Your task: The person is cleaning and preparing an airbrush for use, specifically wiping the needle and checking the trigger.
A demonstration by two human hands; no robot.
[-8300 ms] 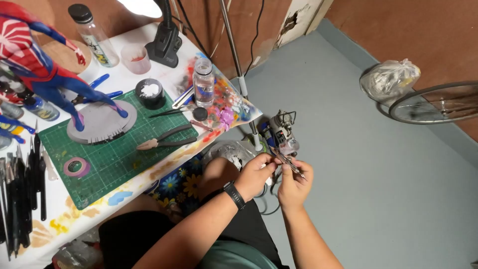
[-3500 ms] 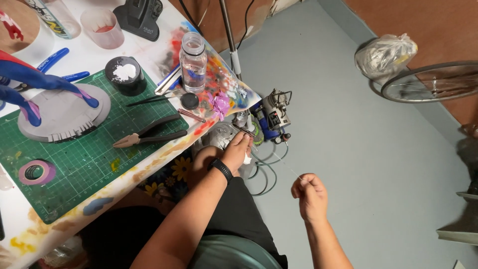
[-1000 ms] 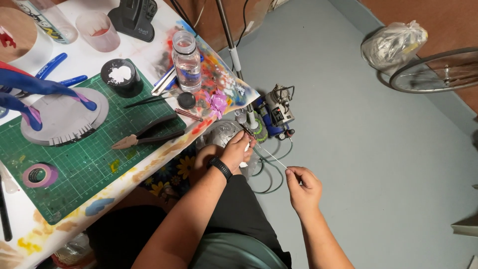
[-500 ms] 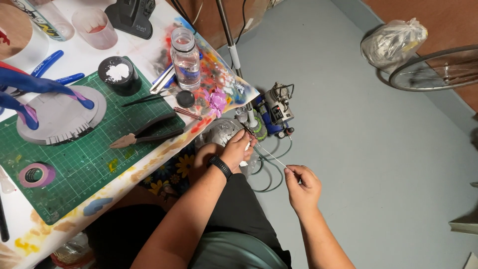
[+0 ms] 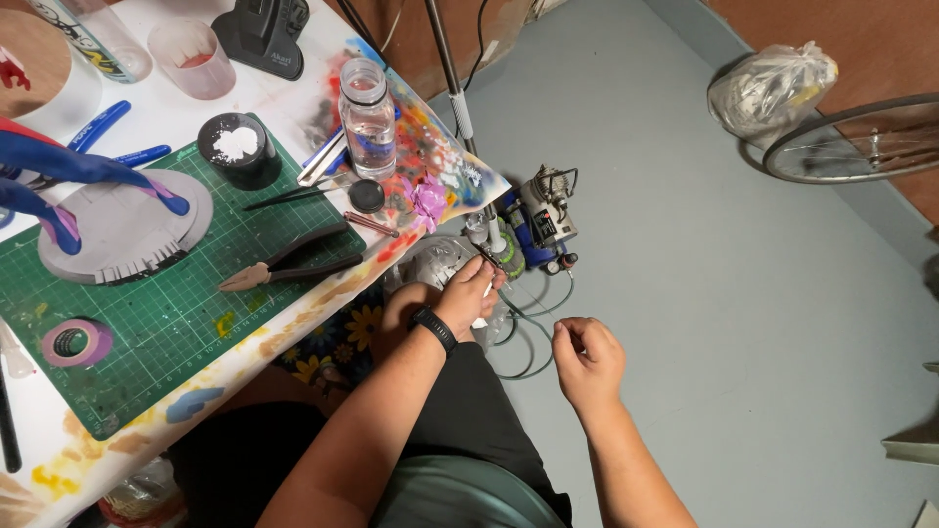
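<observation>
Tabletop [image 5: 293, 78], left edge: tape roll [image 5: 74, 342] lies flat on the green mat [image 5: 147, 323]; a figure's grey round base [image 5: 127, 230] stands on the mat's far part. Black jar [image 5: 240, 149], at the mat's far edge, open, holds white material. Clear cup [image 5: 192, 57], near the far edge, shows a red trace at the bottom. Pliers [image 5: 293, 262] lie shut on the mat near the front edge. Clear bottle [image 5: 369, 117], uncapped, upright near the paint-stained right corner; contents appear clear, level not certain; a small black cap [image 5: 367, 196] lies just beside it. Below that corner, left hand [image 5: 468, 293], wrist strapped with a black watch, is closed with its fingertips pinched on a small dark item at the hose [image 5: 528, 328]; the item itself is too small to identify. The hose loops on the floor beside the small compressor [image 5: 543, 220]. Right hand [image 5: 587, 360], apart from the left, is loosely curled, thumb to forefinger; whether it holds anything cannot be told. Judgement: work at the hose is in progress, not finished; the figure stands untouched.
</observation>
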